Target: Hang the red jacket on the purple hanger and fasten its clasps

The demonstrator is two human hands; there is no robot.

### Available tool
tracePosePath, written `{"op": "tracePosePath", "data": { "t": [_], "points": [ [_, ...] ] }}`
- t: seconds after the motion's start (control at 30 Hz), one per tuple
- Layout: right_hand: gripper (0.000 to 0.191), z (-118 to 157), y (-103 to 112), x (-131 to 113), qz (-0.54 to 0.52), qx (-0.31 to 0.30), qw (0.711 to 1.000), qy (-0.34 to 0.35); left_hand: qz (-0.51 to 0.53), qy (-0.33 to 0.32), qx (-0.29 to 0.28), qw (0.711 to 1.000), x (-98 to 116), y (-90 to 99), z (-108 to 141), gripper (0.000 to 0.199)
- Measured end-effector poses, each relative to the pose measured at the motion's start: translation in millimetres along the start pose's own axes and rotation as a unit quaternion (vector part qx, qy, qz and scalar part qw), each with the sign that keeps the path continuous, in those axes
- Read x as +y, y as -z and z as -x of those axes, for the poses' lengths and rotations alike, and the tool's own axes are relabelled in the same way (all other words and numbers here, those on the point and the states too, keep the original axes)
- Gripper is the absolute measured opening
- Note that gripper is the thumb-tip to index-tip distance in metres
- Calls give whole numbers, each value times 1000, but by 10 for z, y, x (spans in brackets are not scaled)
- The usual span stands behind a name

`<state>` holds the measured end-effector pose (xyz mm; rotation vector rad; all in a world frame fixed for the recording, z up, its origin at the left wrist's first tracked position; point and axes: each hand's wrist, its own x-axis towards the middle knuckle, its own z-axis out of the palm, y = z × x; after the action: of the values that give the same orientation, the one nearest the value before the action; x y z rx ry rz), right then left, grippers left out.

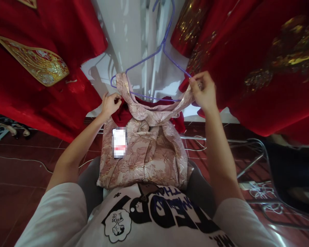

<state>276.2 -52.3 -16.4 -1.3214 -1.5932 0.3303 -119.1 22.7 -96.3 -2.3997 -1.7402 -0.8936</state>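
While the pink brocade dress [132, 163] lies across the person's lap [89, 187], reaching up to the purple hanger [163, 42], fitting its straps seems the step in hand. The right hand [205, 94] pinches one strap [187, 97] beside the hanger's arm; whether the left hand [110, 104] grasps anything, I cannot tell. Seating that strap likely calls for a steady hanger.

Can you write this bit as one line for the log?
right hand: holding pink strap at purple hanger | left hand: at red cloth | pink garment: on lap
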Motion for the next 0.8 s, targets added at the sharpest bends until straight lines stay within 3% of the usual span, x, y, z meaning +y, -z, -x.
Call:
{"op": "tracePosePath", "data": {
  "t": [0.07, 0.17, 0.23, 0.37, 0.43, 0.57, 0.7, 0.8],
  "points": [
    [44, -12, -2, 21, -19, -30, 999, 4, -23, -45, -33, 998, -21, 56, -34, 23],
    [40, -29, -7, 71, -22, -22, 999, 19, -44, -94, -48, 993, -51, 68, -29, 58],
    [36, -31, -8, 90, -4, 12, 1000, 25, -26, -86, -54, 994, -75, 40, -15, 51],
    [35, -18, -11, 71, 21, 32, 999, 27, 106, 12, -44, 993, -209, 4, -130, 18],
    [35, -13, -14, 53, 26, 40, 998, 27, 187, 68, -17, 980, -303, 43, -279, 17],
    [34, -9, 19, 17, 11, 45, 999, 25, 270, 154, 86, 947, -388, 237, -658, 34],
    [39, 34, 124, -87, -52, 8, 998, 20, 217, 139, 141, 956, -259, 429, -968, 45],
    [39, 96, 184, -216, -93, -46, 995, 1, 199, 98, 205, 953, -16, 520, -1055, 53]
  ]
}}
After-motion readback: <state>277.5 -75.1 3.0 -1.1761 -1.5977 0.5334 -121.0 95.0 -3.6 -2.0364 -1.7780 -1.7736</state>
